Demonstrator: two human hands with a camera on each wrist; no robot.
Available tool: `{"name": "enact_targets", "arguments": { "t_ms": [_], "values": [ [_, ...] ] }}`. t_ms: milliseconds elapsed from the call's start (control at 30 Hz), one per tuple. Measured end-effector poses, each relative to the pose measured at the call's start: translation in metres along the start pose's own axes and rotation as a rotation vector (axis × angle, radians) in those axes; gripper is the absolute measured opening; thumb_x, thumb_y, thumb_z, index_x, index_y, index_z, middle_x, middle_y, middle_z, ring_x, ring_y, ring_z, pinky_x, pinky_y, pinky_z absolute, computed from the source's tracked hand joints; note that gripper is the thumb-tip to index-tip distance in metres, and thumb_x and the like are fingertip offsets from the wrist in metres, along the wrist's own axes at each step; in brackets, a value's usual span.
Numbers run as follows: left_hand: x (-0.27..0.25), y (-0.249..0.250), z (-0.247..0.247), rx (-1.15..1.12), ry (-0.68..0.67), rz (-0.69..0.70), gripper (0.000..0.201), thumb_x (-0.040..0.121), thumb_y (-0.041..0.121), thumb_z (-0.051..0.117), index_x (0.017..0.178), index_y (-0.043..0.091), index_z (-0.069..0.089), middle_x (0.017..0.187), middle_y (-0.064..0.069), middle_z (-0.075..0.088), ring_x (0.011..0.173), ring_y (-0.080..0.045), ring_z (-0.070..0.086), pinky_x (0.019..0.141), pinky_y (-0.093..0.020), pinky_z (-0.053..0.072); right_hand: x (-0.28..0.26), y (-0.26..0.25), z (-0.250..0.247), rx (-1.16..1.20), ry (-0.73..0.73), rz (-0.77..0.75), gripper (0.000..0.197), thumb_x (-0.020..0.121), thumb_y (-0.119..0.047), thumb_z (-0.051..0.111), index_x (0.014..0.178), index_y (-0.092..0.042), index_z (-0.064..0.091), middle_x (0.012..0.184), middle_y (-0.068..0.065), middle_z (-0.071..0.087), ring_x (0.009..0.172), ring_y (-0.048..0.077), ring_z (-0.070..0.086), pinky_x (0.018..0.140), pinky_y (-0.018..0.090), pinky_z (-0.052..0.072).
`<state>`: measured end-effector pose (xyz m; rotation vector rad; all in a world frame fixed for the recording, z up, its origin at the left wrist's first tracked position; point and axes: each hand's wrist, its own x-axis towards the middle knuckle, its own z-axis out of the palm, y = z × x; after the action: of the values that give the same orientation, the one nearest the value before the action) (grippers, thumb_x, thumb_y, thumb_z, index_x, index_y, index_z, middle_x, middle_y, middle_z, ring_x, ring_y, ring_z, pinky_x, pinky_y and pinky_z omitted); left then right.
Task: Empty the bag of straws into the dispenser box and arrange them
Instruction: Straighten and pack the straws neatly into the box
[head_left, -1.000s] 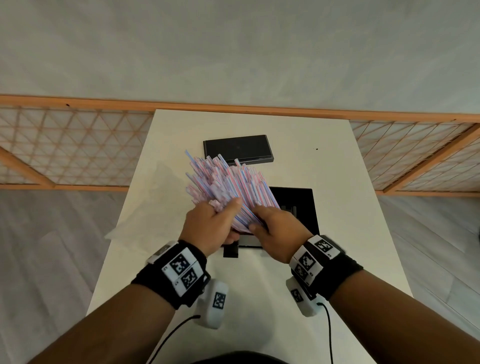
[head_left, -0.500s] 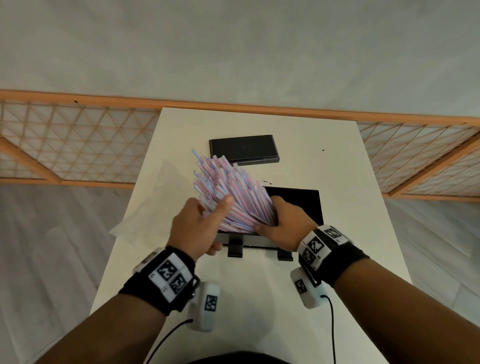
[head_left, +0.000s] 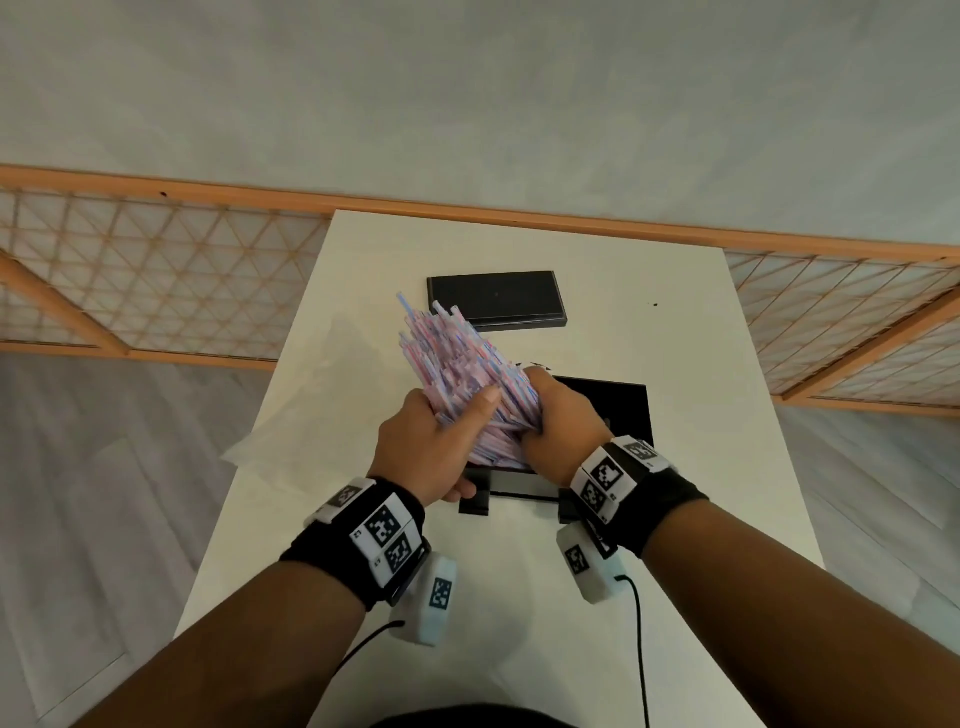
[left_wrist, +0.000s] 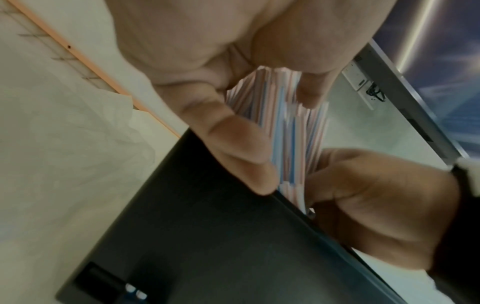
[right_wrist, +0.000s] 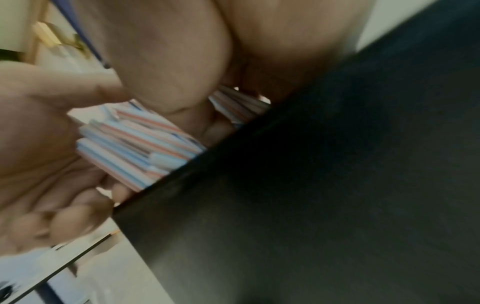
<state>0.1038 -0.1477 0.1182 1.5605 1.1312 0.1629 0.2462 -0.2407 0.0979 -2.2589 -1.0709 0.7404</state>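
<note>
Both hands are wrapped around one fat bundle of paper-wrapped straws (head_left: 457, 374) right in the middle of the head view. The left hand (head_left: 431, 447) grips the bundle's left side, thumb laid across the top and fingers curled under. The right hand (head_left: 563, 426) clamps the right side, fingers hidden behind the straws from above. The bundle is pink, blue and white striped, tilted so its far ends fan out toward the upper left, and its near ends sit down at the black dispenser box (head_left: 623, 410), which is mostly covered by the hands.

The left wrist view shows the left thumb and fingers closed around the straws (left_wrist: 283, 131) just above the box's dark edge (left_wrist: 207, 236), with the other hand right beside them. The right wrist view is blurry, but the straw ends (right_wrist: 140, 144) touch the box's black wall (right_wrist: 324, 185).

The black lid (head_left: 496, 300) lies flat further up the white table (head_left: 701, 364), well apart from the box. The crumpled clear bag (head_left: 322, 415) lies left of centre, by the table's left edge.
</note>
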Motion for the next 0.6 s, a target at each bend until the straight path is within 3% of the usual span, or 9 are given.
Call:
{"name": "enact_targets", "arguments": {
  "t_ms": [133, 300, 367, 467, 533, 600],
  "values": [
    [-0.002, -0.001, -0.001, -0.038, 0.014, 0.018, 0.052, 0.084, 0.069, 0.064, 0.109, 0.024, 0.063, 0.091, -0.003, 0.073, 0.048, -0.027, 0.072, 0.048, -0.031, 0.058, 0.001, -0.001, -0.005, -0.039, 0.132, -0.2, 0.046, 0.073, -0.011, 0.045, 0.118, -0.015, 0.056, 0.104, 0.01, 0.061, 0.094, 0.03, 0.058, 0.081, 0.036, 0.049],
    [-0.002, -0.003, -0.003, -0.07, -0.001, 0.011, 0.047, 0.083, 0.069, 0.066, 0.108, 0.028, 0.064, 0.088, -0.003, 0.073, 0.051, -0.028, 0.073, 0.05, -0.032, 0.059, -0.007, 0.022, -0.01, -0.283, 0.243, -0.047, 0.057, 0.074, -0.026, 0.074, 0.128, -0.024, 0.053, 0.114, 0.007, 0.05, 0.101, 0.03, 0.047, 0.088, 0.042, 0.047],
    [-0.001, -0.004, -0.003, -0.078, -0.005, 0.01, 0.045, 0.083, 0.068, 0.067, 0.108, 0.032, 0.064, 0.087, -0.001, 0.073, 0.051, -0.028, 0.073, 0.052, -0.033, 0.06, -0.016, 0.032, -0.015, -0.215, 0.283, -0.009, 0.051, 0.072, -0.031, 0.081, 0.112, -0.018, 0.053, 0.108, 0.004, 0.053, 0.096, 0.025, 0.051, 0.082, 0.035, 0.045],
    [0.0, -0.005, -0.002, -0.063, -0.009, 0.02, 0.045, 0.085, 0.067, 0.065, 0.111, 0.03, 0.064, 0.088, 0.0, 0.072, 0.05, -0.028, 0.072, 0.051, -0.033, 0.06, -0.025, 0.042, -0.016, -0.24, 0.075, 0.085, 0.046, 0.075, -0.057, 0.074, 0.08, -0.016, 0.053, 0.078, -0.001, 0.06, 0.071, 0.018, 0.057, 0.062, 0.03, 0.044],
    [0.001, -0.004, -0.001, -0.045, -0.01, 0.038, 0.043, 0.087, 0.066, 0.063, 0.111, 0.03, 0.064, 0.086, 0.001, 0.073, 0.049, -0.028, 0.072, 0.049, -0.033, 0.059, -0.029, 0.044, -0.011, -0.24, -0.076, 0.032, 0.047, 0.079, -0.066, 0.065, 0.08, -0.02, 0.058, 0.072, -0.004, 0.062, 0.067, 0.013, 0.058, 0.06, 0.027, 0.045],
    [0.002, -0.003, -0.001, -0.029, -0.009, 0.046, 0.042, 0.089, 0.066, 0.06, 0.11, 0.03, 0.066, 0.083, 0.0, 0.073, 0.048, -0.028, 0.072, 0.048, -0.032, 0.058, -0.03, 0.043, -0.005, -0.219, -0.152, -0.051, 0.041, 0.082, -0.064, 0.062, 0.085, -0.023, 0.06, 0.073, -0.006, 0.061, 0.067, 0.011, 0.059, 0.063, 0.027, 0.046]
  ]
}}
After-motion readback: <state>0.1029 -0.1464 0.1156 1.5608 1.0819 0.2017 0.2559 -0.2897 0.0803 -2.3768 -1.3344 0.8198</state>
